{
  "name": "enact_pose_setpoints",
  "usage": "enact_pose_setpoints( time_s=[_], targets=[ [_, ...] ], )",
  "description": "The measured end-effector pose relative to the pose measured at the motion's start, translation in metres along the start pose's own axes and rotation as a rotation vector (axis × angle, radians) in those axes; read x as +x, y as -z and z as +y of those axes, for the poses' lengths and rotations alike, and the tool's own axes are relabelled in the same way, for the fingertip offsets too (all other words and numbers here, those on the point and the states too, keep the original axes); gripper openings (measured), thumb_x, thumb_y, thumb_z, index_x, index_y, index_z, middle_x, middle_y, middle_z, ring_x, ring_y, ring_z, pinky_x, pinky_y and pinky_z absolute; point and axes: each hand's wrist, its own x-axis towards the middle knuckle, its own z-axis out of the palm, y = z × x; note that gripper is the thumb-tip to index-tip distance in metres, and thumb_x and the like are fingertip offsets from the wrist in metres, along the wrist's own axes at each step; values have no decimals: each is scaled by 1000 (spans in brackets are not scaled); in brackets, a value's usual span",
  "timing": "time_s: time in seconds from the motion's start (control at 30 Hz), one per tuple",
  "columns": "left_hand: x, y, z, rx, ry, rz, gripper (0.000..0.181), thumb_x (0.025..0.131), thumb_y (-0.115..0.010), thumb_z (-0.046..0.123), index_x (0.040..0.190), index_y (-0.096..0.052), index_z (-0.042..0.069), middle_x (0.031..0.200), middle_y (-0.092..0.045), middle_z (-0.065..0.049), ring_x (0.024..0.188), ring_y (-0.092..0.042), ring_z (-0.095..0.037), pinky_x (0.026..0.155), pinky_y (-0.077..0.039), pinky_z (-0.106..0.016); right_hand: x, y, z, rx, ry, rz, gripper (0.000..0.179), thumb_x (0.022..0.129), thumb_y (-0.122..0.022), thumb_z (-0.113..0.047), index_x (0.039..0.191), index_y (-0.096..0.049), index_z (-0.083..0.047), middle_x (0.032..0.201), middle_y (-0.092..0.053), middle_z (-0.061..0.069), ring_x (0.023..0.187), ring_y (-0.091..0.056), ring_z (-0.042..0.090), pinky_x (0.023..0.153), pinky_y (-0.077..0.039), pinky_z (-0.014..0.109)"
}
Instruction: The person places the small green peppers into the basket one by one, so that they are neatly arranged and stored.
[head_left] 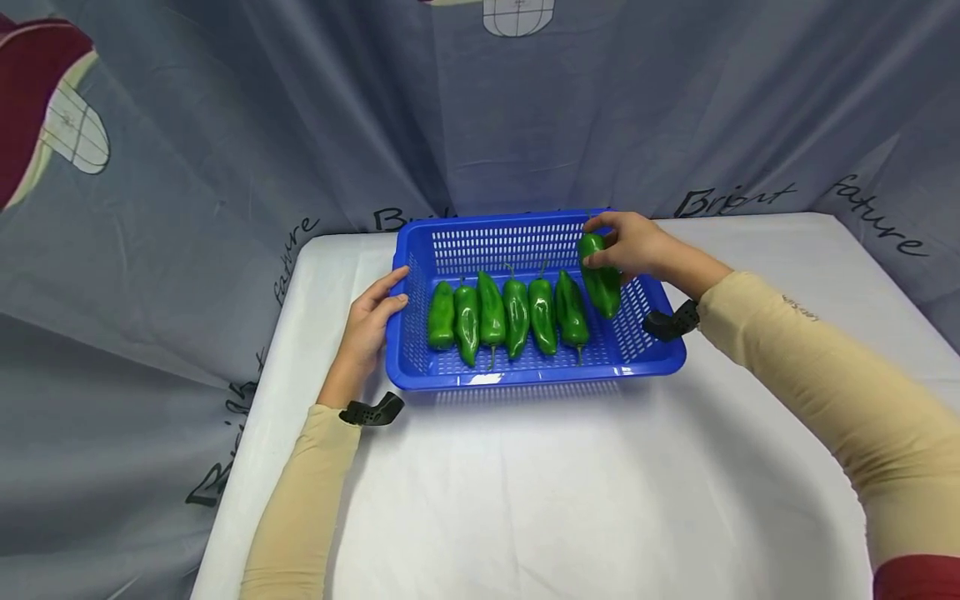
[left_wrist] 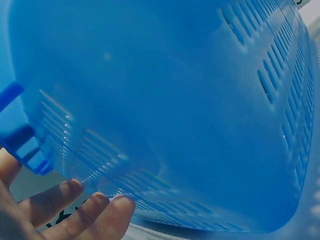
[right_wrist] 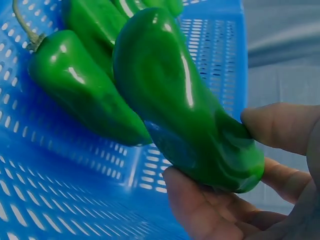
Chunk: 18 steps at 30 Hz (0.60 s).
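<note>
A blue plastic basket (head_left: 542, 380) with slotted walls holds a row of several green peppers (head_left: 517, 312). Over the basket's right end, my right hand (head_left: 630, 242) pinches a green pepper (right_wrist: 175, 100) near one end, thumb on one side and fingers on the other. Its other end slants down beside the row. At the basket's left end, my left hand (head_left: 367, 321) grips the rim. In the left wrist view its fingertips (left_wrist: 119, 210) lie close against the outside of the slotted blue wall.
The basket stands on a white-covered table (head_left: 525, 492) near its back edge. A grey curtain (head_left: 525, 125) with printed lettering hangs behind and to the sides. A black wrist strap piece (head_left: 372, 410) sits on the left wrist, another (head_left: 671, 322) on the right.
</note>
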Motion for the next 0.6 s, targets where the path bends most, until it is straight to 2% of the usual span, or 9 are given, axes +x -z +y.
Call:
enact_pose_setpoints(
  time_s=[0.13, 0.37, 0.6],
  targets=[
    [1, -1, 1, -1, 2, -2, 49, 104, -51, 12, 153, -48, 13, 161, -43, -7, 139, -51, -26, 111, -50, -34, 4, -5, 4, -15, -13, -31, 61, 99, -64, -14, 152, -37, -3, 141, -50, 37, 117, -63, 50, 76, -64, 50],
    [0, -2, 1, -6, -7, -5, 49, 103, -51, 11, 152, -48, 12, 161, -43, -9, 138, -52, -27, 99, -56, -22, 9, -13, 8, -64, -31, -48, 58, 98, -64, -12, 151, -41, -3, 143, -50, 37, 117, -63, 51, 75, -64, 50],
    [-1, -1, 0, -12, -1, 0, 49, 104, -51, 11, 152, -48, 12, 162, -42, -7, 139, -51, -27, 106, -54, -28, 11, -19, 9, -84, -43, -45, 60, 98, -65, -10, 152, -39, -3, 142, -49, 37, 115, -63, 53, 72, -65, 49]
  ],
)
